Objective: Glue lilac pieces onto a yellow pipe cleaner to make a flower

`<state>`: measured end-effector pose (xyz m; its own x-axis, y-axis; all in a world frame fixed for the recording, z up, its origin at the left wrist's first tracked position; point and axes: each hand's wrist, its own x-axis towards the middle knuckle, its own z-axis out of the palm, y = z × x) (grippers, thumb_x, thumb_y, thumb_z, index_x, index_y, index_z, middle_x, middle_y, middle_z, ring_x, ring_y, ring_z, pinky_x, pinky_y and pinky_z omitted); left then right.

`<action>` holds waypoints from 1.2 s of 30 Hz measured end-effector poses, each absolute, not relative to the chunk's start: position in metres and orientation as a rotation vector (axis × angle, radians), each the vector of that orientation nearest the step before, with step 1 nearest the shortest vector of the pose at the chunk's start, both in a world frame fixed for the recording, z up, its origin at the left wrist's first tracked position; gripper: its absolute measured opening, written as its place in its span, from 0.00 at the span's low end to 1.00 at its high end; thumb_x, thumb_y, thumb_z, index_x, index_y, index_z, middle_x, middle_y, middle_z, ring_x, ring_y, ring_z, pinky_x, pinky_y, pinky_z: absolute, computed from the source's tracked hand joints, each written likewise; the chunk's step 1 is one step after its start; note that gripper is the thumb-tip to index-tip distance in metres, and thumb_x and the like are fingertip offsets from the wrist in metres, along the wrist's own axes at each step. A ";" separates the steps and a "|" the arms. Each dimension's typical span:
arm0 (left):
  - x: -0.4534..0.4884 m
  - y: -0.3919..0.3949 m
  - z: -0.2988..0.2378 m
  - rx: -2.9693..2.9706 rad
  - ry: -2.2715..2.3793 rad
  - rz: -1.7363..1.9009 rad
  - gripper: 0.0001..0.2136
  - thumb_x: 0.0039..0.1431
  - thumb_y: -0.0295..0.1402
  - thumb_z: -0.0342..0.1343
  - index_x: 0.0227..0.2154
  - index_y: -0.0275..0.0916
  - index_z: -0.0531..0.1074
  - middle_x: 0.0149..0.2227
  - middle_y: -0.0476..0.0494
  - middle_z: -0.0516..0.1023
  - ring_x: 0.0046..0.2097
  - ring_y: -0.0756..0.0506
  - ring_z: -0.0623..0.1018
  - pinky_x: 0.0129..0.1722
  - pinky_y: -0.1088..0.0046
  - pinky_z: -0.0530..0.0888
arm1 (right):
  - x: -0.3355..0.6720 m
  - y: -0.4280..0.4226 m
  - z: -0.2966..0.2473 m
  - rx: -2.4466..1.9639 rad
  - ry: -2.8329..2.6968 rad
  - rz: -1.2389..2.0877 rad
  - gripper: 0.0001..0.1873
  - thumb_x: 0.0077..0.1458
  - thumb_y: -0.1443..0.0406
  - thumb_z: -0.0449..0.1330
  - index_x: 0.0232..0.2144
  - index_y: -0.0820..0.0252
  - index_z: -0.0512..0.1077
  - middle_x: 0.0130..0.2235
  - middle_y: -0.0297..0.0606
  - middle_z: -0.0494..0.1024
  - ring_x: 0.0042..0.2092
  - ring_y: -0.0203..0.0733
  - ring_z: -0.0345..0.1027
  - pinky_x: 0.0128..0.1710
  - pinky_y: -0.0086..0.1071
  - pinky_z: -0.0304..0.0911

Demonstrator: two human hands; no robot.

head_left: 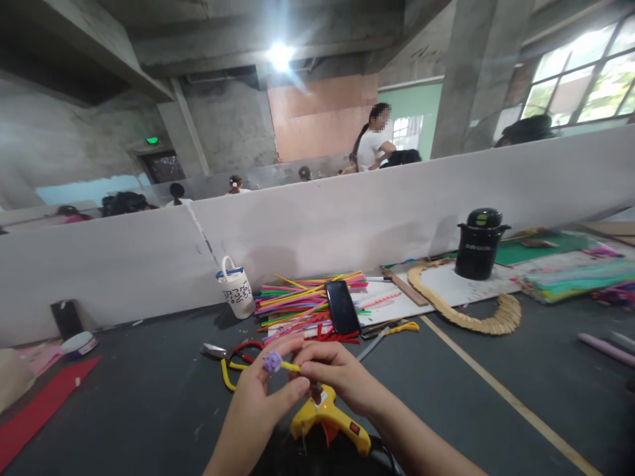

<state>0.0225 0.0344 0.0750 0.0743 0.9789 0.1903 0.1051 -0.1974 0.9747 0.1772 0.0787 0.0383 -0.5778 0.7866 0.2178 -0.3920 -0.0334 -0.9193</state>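
My left hand [260, 396] pinches a small purple flower-like piece [272, 361] fixed on a yellow stick [290, 365]. Facing it, my right hand [335, 373] closes its fingers on the other end of the same stick. Both hands hover over a dark grey table [149, 396]. Right under them stands a yellow hot glue gun [327, 420] with a red switch. Behind my hands lies a pile of coloured sticks [302, 301] with a black phone [342, 306] on top.
Scissors with red and yellow handles [231, 357] lie left of my hands. A white printed cup [237, 287], a black pot [480, 244] and a curved row of wooden pieces [476, 317] stand by a white partition [347, 211]. People sit and stand beyond it.
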 end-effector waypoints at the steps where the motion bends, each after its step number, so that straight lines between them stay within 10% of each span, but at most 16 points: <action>1: 0.022 0.035 0.071 1.353 1.101 1.238 0.19 0.45 0.33 0.65 0.44 0.45 0.79 0.52 0.39 0.78 0.56 0.34 0.72 0.56 0.55 0.66 | 0.176 0.078 0.038 -0.445 -1.351 1.738 0.16 0.48 0.55 0.67 0.27 0.64 0.76 0.21 0.29 0.71 0.22 0.30 0.62 0.22 0.24 0.57; 6: 0.018 0.033 0.063 1.166 1.094 1.330 0.19 0.43 0.35 0.67 0.42 0.46 0.80 0.53 0.42 0.78 0.59 0.35 0.69 0.56 0.59 0.65 | 0.169 0.074 0.038 -0.413 -1.213 1.793 0.17 0.50 0.53 0.66 0.28 0.64 0.74 0.24 0.31 0.75 0.17 0.25 0.58 0.15 0.21 0.48; 13: 0.013 0.040 0.080 1.187 1.176 1.527 0.21 0.56 0.48 0.54 0.16 0.40 0.78 0.34 0.42 0.81 0.44 0.40 0.75 0.51 0.66 0.64 | 0.160 0.064 0.045 -0.343 -1.078 1.910 0.16 0.50 0.55 0.64 0.28 0.63 0.70 0.22 0.31 0.75 0.14 0.23 0.51 0.13 0.21 0.38; 18: 0.015 0.039 0.080 1.176 1.191 1.508 0.07 0.45 0.38 0.66 0.24 0.39 0.80 0.31 0.46 0.78 0.41 0.43 0.74 0.45 0.70 0.68 | 0.157 0.059 0.045 -0.338 -1.061 1.950 0.17 0.50 0.54 0.64 0.28 0.63 0.70 0.21 0.30 0.73 0.14 0.23 0.50 0.13 0.21 0.38; 36: 0.027 0.010 0.089 1.315 1.173 1.635 0.04 0.45 0.34 0.66 0.21 0.40 0.80 0.30 0.47 0.75 0.32 0.48 0.72 0.29 0.77 0.68 | 0.157 0.051 0.038 -0.449 -1.304 1.878 0.19 0.50 0.53 0.64 0.24 0.64 0.70 0.22 0.31 0.74 0.17 0.25 0.58 0.16 0.20 0.49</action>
<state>0.0270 0.0101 0.0886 -0.2192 0.9220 0.3191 0.0068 -0.3256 0.9455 0.1574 0.0508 0.0376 -0.6258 0.7666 0.1437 -0.4028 -0.1598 -0.9012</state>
